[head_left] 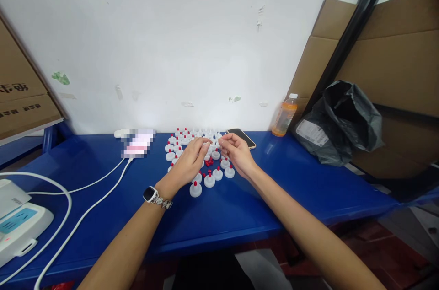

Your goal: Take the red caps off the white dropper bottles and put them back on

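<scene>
Many caps: we count dozens of white caps [195, 189] with red tips, standing in a cluster on the blue worktop [240, 207], between our two hands and the wall.
Loose tips: a few small red tips [208, 162] lie unfitted in the middle of the cluster, just beside the finished caps.
Left hand [190, 162]: fingers curled and drawn together over the cluster, thumb meeting the fingertips; we cannot tell whether a piece is pinched inside.
Right hand [236, 153]: fingers bent toward the left hand, tips close together as if on something tiny; what it has hold of is hidden from us.
Knock risk: we judge that our left wrist, with its watch [151, 194], could sweep the front row of caps toward the worktop edge, since it sits just beside them.
Rolling risk: the loose red tips look round enough to roll away if nudged.
Phone [242, 137]: it touches the back of the cluster, so caps pushed rearward could slide onto it.
Bottle [284, 116]: upright, well apart to the right; little danger there.
Cables [85, 207]: white, well apart to the left.
</scene>
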`<state>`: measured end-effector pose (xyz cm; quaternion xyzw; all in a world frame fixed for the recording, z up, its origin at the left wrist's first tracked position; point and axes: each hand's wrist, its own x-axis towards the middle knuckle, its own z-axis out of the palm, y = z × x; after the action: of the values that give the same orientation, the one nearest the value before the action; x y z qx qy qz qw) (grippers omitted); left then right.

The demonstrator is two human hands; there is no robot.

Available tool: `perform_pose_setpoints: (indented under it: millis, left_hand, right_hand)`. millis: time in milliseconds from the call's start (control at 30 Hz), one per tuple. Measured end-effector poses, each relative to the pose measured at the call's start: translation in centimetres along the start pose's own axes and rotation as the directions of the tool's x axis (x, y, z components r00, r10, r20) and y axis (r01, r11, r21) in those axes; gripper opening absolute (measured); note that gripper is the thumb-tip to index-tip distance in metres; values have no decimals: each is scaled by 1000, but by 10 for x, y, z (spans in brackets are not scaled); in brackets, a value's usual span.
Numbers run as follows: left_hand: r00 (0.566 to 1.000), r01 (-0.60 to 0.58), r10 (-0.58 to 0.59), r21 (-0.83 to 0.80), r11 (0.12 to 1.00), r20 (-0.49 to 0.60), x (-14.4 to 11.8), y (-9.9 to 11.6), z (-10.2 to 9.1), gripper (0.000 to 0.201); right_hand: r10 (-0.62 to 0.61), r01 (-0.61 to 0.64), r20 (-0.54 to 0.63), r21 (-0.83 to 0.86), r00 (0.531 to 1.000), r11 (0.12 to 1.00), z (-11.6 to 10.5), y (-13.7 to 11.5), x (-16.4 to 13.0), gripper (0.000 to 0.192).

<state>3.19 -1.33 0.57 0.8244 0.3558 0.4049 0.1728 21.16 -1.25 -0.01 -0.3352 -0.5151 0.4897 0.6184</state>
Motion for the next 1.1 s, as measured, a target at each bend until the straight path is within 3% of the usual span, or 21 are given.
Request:
perform_pose_setpoints:
  millis: [133,600,867,1100]
  left_hand:
    - [1000,5,-5,-19,1000,1,-1,5,1,37]
    - [999,-23,20,-69,997,-33,-2,8,2,37]
    - [992,109,-117,-123,986,-54,-7,20,7,42]
    - [985,139,-156,-197,971,-74,-7,27,21,37]
  right_hand:
    - [36,-40,54,78,998,996,4,-1,-3,34]
    - [26,-34,161,46,987,998,4,1,-5,39]
    - [-109,175,256,-252,961,952,11,0,-12,46]
    - [-256,307,175,-407,951,861,17,4,-16,45]
